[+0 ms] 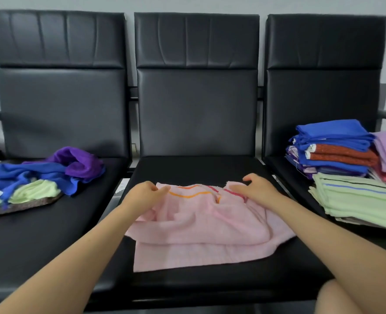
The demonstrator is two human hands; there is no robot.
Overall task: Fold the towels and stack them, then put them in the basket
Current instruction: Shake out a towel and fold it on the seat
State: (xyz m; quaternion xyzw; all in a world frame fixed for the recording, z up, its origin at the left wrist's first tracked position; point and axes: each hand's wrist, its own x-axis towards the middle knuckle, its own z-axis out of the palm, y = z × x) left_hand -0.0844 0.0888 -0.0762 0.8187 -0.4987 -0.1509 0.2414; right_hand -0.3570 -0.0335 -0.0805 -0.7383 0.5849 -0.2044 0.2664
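Right now the pink towel [201, 225] lies half-folded on the middle seat [196, 166], and both the left hand [145, 193] and the right hand [254, 189] pinch its far striped edge, one near each corner. If the two pinches pull unevenly, the upper layer will likely land skewed over the lower one (the near edges already sit out of line), leaving a lopsided fold that would sit badly on the folded stack [332, 150] on the right seat; unfolded towels [40, 175] wait on the left seat, and no basket is in view.

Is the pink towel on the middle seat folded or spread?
Partly folded: the pink towel lies doubled, its upper layer short of the lower edge.
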